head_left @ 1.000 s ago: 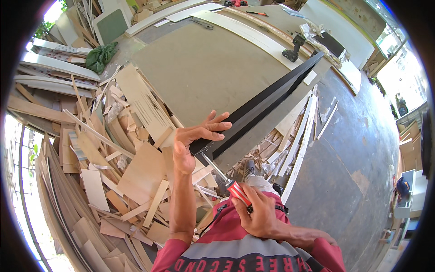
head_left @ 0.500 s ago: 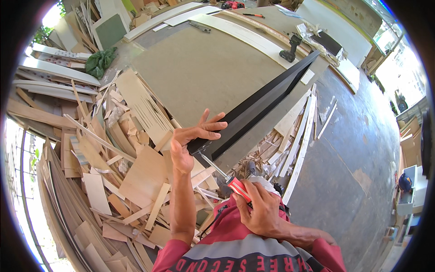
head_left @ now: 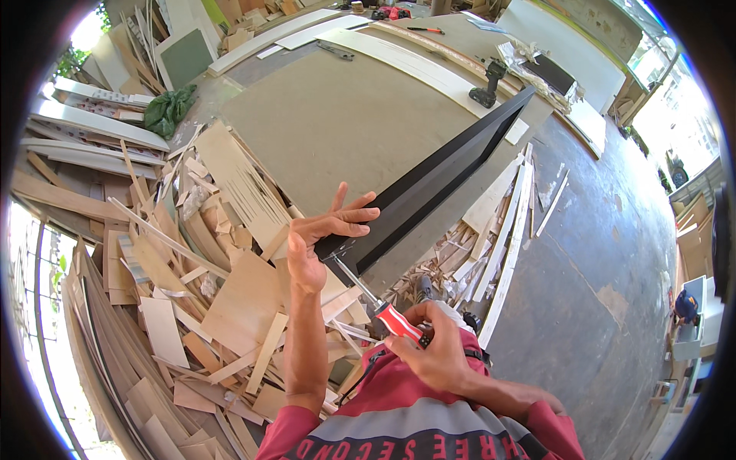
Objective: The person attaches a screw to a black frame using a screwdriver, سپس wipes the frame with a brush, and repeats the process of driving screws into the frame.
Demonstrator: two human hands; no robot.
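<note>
My right hand [head_left: 438,349] grips the red-and-white handle of a screwdriver [head_left: 399,322] in front of my body. Its metal shaft slants up and left, and the tip meets the near end of a long black panel [head_left: 429,180] with a raised edge. Small pale marks or metal bits show at that end, too small to name. My left hand [head_left: 322,238] rests at the panel's near left corner, fingers spread across its edge and thumb side toward me. The panel lies slantwise on a large greenish-grey board [head_left: 330,126], its far end pointing up and right.
Wood offcuts [head_left: 241,307] heap up to the left of the board, with more strips [head_left: 506,253] on its right side. A black cordless drill [head_left: 488,83] stands beyond the panel. A wrench-like tool [head_left: 335,50] and an orange-and-black tool [head_left: 426,30] lie farther off. Concrete floor [head_left: 583,253] stretches right.
My right hand has shifted its grip on the screwdriver, whose handle now shows more and sits slightly left. My left hand and the panel stay nearly in place.
</note>
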